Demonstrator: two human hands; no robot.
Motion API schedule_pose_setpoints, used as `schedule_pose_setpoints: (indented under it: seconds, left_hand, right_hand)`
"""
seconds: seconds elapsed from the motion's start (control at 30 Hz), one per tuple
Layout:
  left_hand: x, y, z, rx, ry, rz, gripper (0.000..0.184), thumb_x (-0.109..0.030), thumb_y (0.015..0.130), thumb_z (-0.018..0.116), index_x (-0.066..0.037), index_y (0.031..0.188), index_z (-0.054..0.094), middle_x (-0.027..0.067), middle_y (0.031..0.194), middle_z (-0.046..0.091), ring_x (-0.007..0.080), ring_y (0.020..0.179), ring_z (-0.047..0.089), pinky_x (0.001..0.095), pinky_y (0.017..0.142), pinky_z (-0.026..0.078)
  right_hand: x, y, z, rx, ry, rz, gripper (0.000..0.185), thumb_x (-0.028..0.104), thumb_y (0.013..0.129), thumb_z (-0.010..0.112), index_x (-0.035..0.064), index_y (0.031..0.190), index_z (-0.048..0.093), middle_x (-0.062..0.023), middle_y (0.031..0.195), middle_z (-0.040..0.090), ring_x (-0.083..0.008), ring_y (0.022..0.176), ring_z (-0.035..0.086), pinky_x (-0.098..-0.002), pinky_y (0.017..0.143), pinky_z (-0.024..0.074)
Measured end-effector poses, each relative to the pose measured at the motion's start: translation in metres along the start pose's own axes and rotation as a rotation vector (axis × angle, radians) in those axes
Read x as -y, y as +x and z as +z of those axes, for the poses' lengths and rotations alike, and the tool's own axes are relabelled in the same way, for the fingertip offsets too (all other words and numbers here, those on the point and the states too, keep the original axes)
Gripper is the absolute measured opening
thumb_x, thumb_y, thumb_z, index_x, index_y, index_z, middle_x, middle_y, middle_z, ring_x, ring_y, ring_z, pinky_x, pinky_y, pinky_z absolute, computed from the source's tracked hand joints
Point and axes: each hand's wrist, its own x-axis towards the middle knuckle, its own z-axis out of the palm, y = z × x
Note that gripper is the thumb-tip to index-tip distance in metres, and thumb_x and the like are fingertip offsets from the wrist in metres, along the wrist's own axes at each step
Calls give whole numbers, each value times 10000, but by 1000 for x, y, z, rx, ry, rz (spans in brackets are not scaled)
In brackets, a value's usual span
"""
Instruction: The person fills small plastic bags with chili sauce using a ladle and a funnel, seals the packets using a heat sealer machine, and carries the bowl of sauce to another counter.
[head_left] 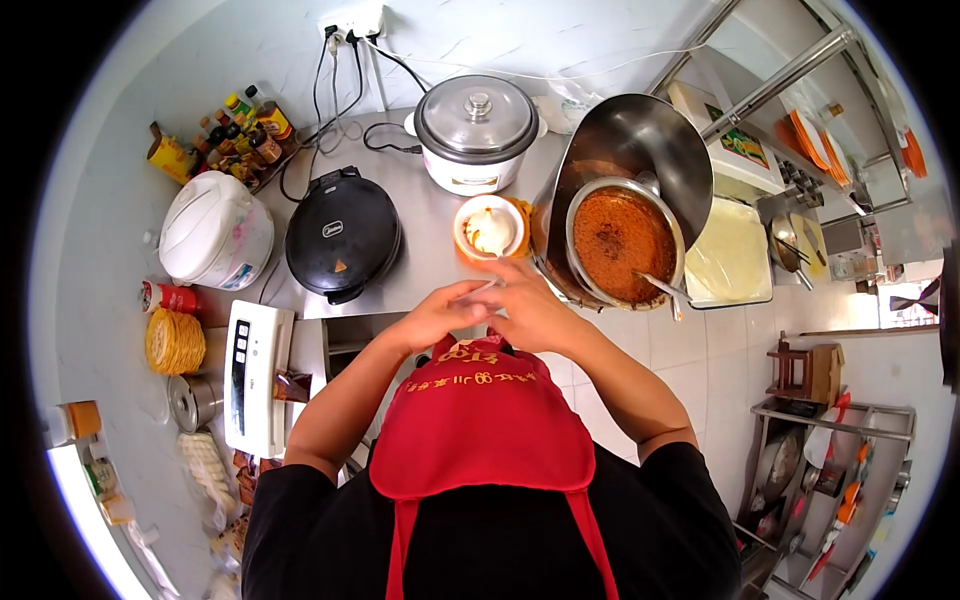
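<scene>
My left hand (440,318) and my right hand (535,308) meet above the red apron (485,420), just off the counter's front edge. The left fingers are bent together around a small pale thing, too small to make out. The right hand's fingers are apart and overlap the left fingertips. Just beyond them is a white bowl (490,228) with white and reddish-brown contents. To the right, a metal bowl of red-brown sauce (618,240), a spoon (662,284) in it, sits at the mouth of a large steel pot (650,130).
A rice cooker (477,140) and a black round appliance (342,235) stand on the steel counter (425,225). At left are a white cooker (215,230), bottles (240,140) and a white sealing machine (258,375). A pale-filled tray (730,250) lies right of the pot.
</scene>
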Motion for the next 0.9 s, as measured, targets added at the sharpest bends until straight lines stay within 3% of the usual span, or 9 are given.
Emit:
schedule_pose_setpoints:
  seconds: [0.07, 0.17, 0.23, 0.27, 0.4, 0.47, 0.57, 0.77, 0.9]
  left_hand:
    - [9, -2, -6, -12, -393, -11, 584, -397, 973, 590, 13, 1369, 467, 134, 1305, 562, 226, 1231, 539, 397, 1078, 418]
    - [10, -4, -8, -6, -306, -2, 652, -495, 990, 477, 34, 1371, 453, 162, 1345, 529, 259, 1271, 511, 452, 1100, 403]
    - [18, -1, -10, 20, -420, 17, 642, -487, 1004, 449, 41, 1369, 454, 165, 1350, 528, 266, 1273, 510, 458, 1102, 399]
    - [20, 2, -11, 43, -527, 44, 633, -478, 1018, 422, 49, 1367, 456, 169, 1354, 528, 274, 1275, 510, 464, 1104, 395]
    - [9, 3, -2, 2, -577, 40, 641, -487, 1025, 399, 59, 1353, 468, 163, 1350, 538, 279, 1264, 521, 462, 1102, 394]
    - [10, 4, 0, -56, -531, 18, 580, -467, 1024, 426, 18, 1333, 505, 152, 1311, 578, 285, 1231, 548, 486, 1061, 415]
    - [22, 6, -3, -100, -536, 21, 525, -420, 1019, 476, 20, 1297, 538, 145, 1256, 608, 274, 1188, 573, 472, 1048, 429]
    - [28, 3, -3, -222, -532, 56, 400, -289, 990, 580, 35, 1225, 598, 124, 1203, 632, 235, 1123, 596, 437, 1014, 454]
    - [31, 2, -4, -269, -457, 106, 340, -224, 989, 587, 23, 1222, 612, 111, 1184, 648, 208, 1083, 606, 400, 973, 474]
  right_hand:
    - [-4, 0, -2, 49, 162, -9, 301, 198, 856, 677, 96, 1139, 688, -185, 1406, 477, -408, 1320, 408, -481, 1061, 369]
    - [-5, 1, -9, 40, 300, -27, 352, 252, 923, 630, 19, 1188, 636, -188, 1292, 566, -345, 1227, 514, -410, 1006, 423]
    - [-4, 2, -14, 125, 821, 276, 368, 310, 982, 558, 3, 1171, 634, -147, 1140, 642, -257, 1086, 591, -359, 955, 443]
    - [2, 0, -16, 33, 779, 279, 386, 321, 1010, 501, -19, 1119, 648, -102, 1033, 666, -187, 972, 603, -324, 896, 459]
    - [-10, -2, -3, -11, 824, 254, 378, 301, 1015, 485, -28, 1073, 662, -103, 1014, 670, -183, 962, 607, -322, 874, 467]
    - [-14, 0, 0, 66, 982, 383, 413, 344, 1011, 514, -29, 1119, 651, -69, 1108, 668, -149, 1015, 592, -306, 923, 451]
    - [-4, 4, 8, -89, 798, 396, 308, 247, 964, 558, -35, 1022, 667, -125, 977, 676, -212, 909, 637, -320, 821, 491]
    - [6, 7, 13, -316, 718, 292, 252, 214, 928, 620, -12, 1030, 669, -140, 998, 664, -240, 908, 651, -326, 795, 506]
    - [11, 10, 19, -309, 674, 190, 245, 205, 920, 642, -12, 1031, 671, -148, 1054, 649, -248, 936, 647, -338, 793, 515]
